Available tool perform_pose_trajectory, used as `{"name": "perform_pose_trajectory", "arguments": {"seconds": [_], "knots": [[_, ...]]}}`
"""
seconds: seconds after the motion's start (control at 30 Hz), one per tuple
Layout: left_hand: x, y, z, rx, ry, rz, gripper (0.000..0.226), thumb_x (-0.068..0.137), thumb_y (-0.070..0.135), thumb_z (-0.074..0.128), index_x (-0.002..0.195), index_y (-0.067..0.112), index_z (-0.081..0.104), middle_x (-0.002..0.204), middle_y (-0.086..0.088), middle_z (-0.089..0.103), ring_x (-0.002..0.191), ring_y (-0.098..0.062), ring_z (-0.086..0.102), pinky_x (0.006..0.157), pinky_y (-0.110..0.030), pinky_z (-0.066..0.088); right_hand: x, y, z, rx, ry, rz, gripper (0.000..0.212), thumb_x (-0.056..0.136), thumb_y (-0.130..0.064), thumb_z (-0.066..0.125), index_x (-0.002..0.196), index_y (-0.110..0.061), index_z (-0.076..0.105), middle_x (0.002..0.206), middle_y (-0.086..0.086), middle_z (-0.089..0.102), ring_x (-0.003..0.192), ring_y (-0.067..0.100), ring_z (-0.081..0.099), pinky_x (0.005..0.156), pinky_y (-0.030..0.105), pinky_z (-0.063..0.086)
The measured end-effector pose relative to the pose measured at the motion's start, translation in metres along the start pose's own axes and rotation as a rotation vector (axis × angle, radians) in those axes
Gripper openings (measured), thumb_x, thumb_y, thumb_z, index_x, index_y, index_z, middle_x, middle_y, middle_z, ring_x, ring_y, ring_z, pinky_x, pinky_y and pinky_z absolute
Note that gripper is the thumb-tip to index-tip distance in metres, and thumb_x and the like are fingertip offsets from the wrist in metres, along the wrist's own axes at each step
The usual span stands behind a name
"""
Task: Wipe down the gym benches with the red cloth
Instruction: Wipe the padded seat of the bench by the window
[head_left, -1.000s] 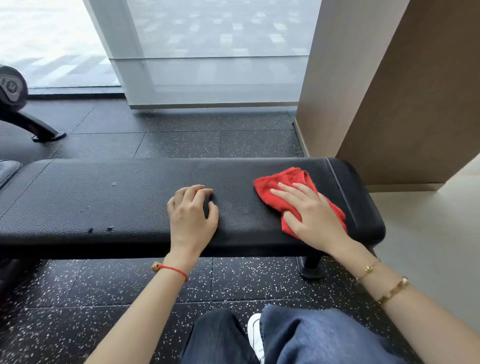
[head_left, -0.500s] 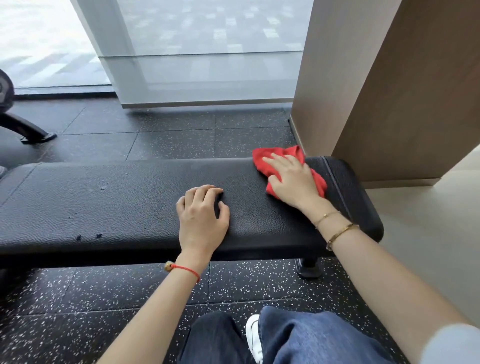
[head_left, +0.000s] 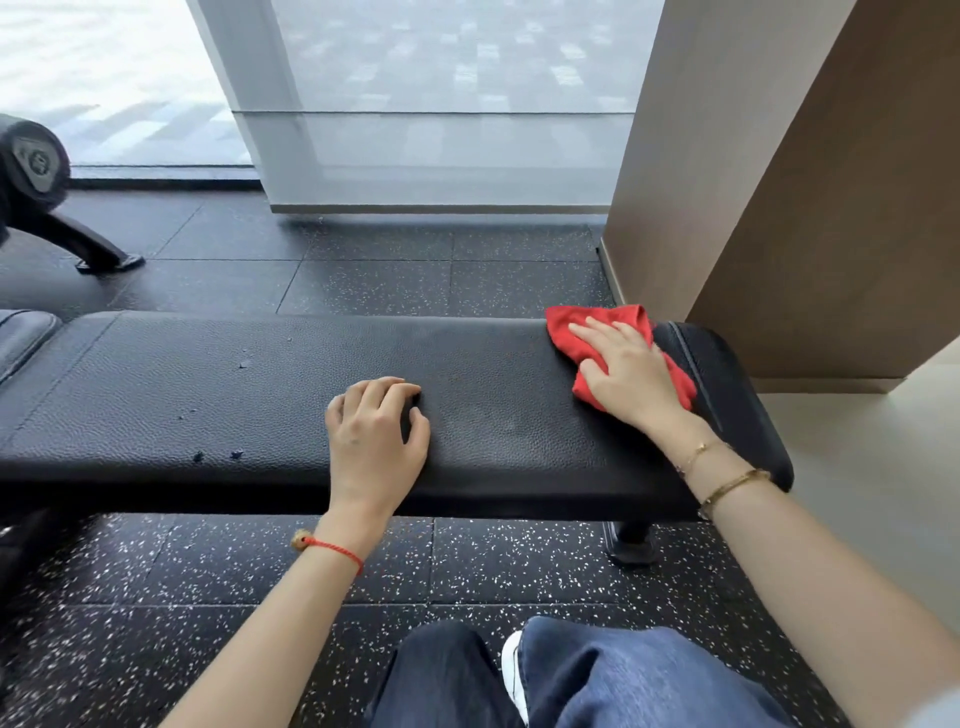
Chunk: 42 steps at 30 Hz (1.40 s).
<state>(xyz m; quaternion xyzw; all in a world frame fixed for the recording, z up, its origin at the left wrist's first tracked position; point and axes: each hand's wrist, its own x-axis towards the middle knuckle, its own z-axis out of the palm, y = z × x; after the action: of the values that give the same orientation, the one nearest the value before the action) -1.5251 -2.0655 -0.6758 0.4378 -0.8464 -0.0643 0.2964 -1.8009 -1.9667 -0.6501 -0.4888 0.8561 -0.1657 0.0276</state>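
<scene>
A long black padded gym bench (head_left: 260, 395) stretches across the head view. The red cloth (head_left: 582, 327) lies bunched near its right end, at the far edge. My right hand (head_left: 628, 371) presses flat on the cloth with straight fingers and covers most of it. My left hand (head_left: 376, 431) rests on the middle of the pad, fingers loosely curled, holding nothing. Small scuffs mark the pad (head_left: 215, 456) to the left of that hand.
A brown wall corner (head_left: 779, 208) stands close behind the bench's right end. Another pad (head_left: 21, 338) adjoins the bench at the left. A black machine leg (head_left: 78, 244) stands far left on the speckled rubber floor (head_left: 415, 280). My knees (head_left: 597, 675) are in front.
My right hand slid the red cloth from the near right part of the pad to the far edge, then a little further right. My left hand stayed in place.
</scene>
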Motion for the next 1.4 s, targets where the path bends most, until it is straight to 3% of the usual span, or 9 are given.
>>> {"name": "perform_pose_trajectory", "arguments": {"seconds": [0.13,0.27,0.37,0.47,0.67,0.83,0.97,1.2,1.4], "knots": [[-0.002,-0.021,-0.016,0.012,0.025,-0.005,0.023,0.086,0.017,0.066,0.109,0.017,0.069,0.116,0.001,0.068,0.113,-0.025,0.058,0.105,-0.043,0.036,0.01,-0.058,0.016,0.018,-0.068,-0.065,0.052,0.094,-0.031,0.046,0.145,-0.034,0.04,0.157,-0.01,0.031,0.145,0.019,0.022,0.118,0.048,0.017],[-0.002,-0.043,-0.033,0.017,0.061,-0.03,0.024,0.085,0.017,0.067,0.11,0.018,0.069,0.116,0.001,0.068,0.114,-0.025,0.058,0.105,-0.043,0.035,-0.023,-0.114,0.033,0.03,-0.134,-0.362,0.057,0.089,-0.029,0.049,0.145,-0.037,0.038,0.156,-0.011,0.031,0.145,0.017,0.023,0.117,0.043,0.018],[-0.005,-0.06,-0.05,0.015,0.072,-0.039,0.025,0.085,0.016,0.068,0.109,0.018,0.069,0.115,0.001,0.068,0.114,-0.025,0.058,0.104,-0.042,0.034,-0.039,-0.117,0.035,0.055,-0.195,-0.519,0.059,0.088,-0.028,0.047,0.146,-0.039,0.037,0.156,-0.015,0.031,0.146,0.016,0.022,0.119,0.041,0.017],[-0.01,-0.076,-0.068,0.03,0.061,-0.053,0.026,0.085,0.016,0.067,0.111,0.017,0.069,0.116,0.001,0.068,0.115,-0.024,0.057,0.104,-0.041,0.034,-0.029,-0.111,0.03,0.07,-0.197,-0.526,0.058,0.09,-0.024,0.049,0.145,-0.039,0.038,0.155,-0.017,0.032,0.146,0.014,0.022,0.119,0.042,0.019],[-0.012,-0.117,-0.094,0.054,0.135,-0.126,0.025,0.086,0.014,0.067,0.111,0.018,0.069,0.116,0.003,0.068,0.115,-0.022,0.058,0.102,-0.041,0.035,0.024,-0.155,0.049,0.025,-0.189,-0.348,0.053,0.095,-0.033,0.043,0.147,-0.041,0.033,0.158,-0.015,0.025,0.147,0.017,0.018,0.119,0.045,0.015],[0.018,-0.175,-0.101,0.087,0.164,-0.208,0.024,0.09,0.02,0.061,0.113,0.022,0.068,0.119,0.003,0.066,0.117,-0.022,0.054,0.101,-0.045,0.035,0.067,-0.221,0.077,0.029,-0.228,-0.484,0.054,0.094,-0.035,0.043,0.147,-0.041,0.032,0.158,-0.016,0.025,0.147,0.016,0.018,0.118,0.045,0.013],[0.053,-0.21,-0.099,0.095,0.097,-0.258,0.025,0.092,0.016,0.062,0.116,0.021,0.067,0.12,0.002,0.065,0.118,-0.023,0.052,0.1,-0.044,0.035,0.078,-0.253,0.089,0.014,-0.281,-0.604,0.058,0.091,-0.035,0.044,0.147,-0.041,0.031,0.158,-0.016,0.025,0.147,0.017,0.018,0.119,0.046,0.014],[0.071,-0.215,-0.087,0.073,-0.062,-0.336,0.028,0.089,0.021,0.055,0.113,0.02,0.069,0.121,0.002,0.064,0.118,-0.023,0.053,0.099,-0.044,0.038,0.091,-0.262,0.086,0.058,-0.386,-0.595,0.061,0.09,-0.034,0.047,0.148,-0.041,0.03,0.158,-0.016,0.023,0.149,0.019,0.015,0.119,0.049,0.014],[0.063,-0.233,-0.089,0.066,-0.075,-0.228,0.032,0.09,0.021,0.055,0.12,0.021,0.068,0.126,0.005,0.063,0.121,-0.021,0.053,0.104,-0.043,0.038,0.092,-0.306,0.101,0.086,-0.374,-0.626,0.059,0.091,-0.033,0.046,0.148,-0.041,0.031,0.159,-0.015,0.022,0.149,0.018,0.014,0.119,0.046,0.011]]}}
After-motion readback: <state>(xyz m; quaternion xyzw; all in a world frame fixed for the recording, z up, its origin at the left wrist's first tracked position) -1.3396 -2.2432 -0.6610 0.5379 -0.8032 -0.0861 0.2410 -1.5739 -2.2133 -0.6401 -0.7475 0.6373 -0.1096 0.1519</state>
